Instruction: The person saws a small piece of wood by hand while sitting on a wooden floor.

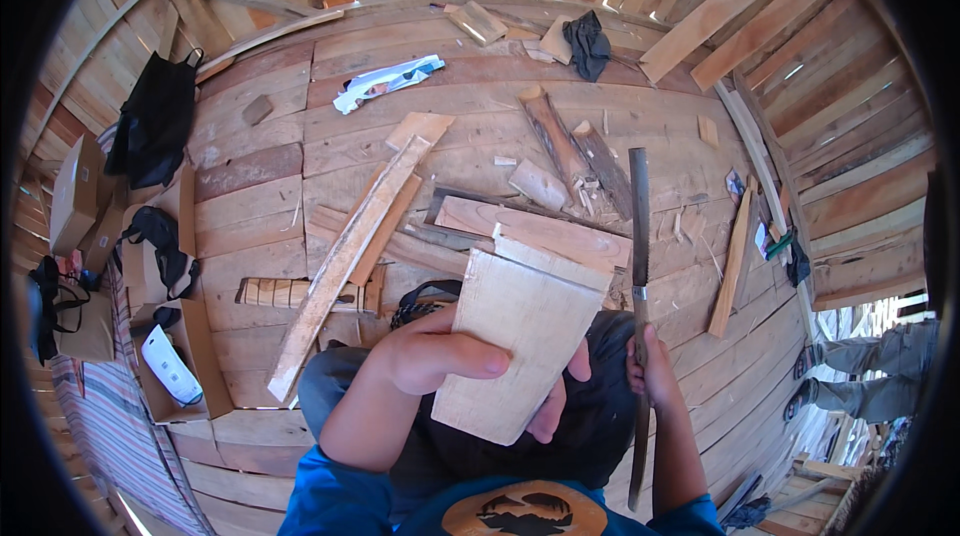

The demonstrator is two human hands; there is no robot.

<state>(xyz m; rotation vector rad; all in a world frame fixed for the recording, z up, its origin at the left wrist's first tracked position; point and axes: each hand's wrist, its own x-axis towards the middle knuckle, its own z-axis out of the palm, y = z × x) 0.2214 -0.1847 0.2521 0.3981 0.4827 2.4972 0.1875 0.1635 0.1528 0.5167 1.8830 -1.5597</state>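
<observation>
My left hand [440,351] grips a pale wooden board [515,346] above my lap. Its thumb lies across the face, and fingertips show past the right edge. A shallow step crosses the board near its far end, where a narrower piece of wood juts out. To the right, my right hand [652,366] is closed around the long handle of a machete [641,226]. The narrow dark blade points away from me, upright beside the board and apart from it. Behind the board's far end lies another piece of wood with a dark edge [540,221].
Long planks [350,261] lie at the left over a banded wooden sheath [300,293]. Split logs [555,136] and chips are ahead. Cardboard boxes [205,376] and a black bag [155,121] stand far left. Another person's legs [870,376] show at the right.
</observation>
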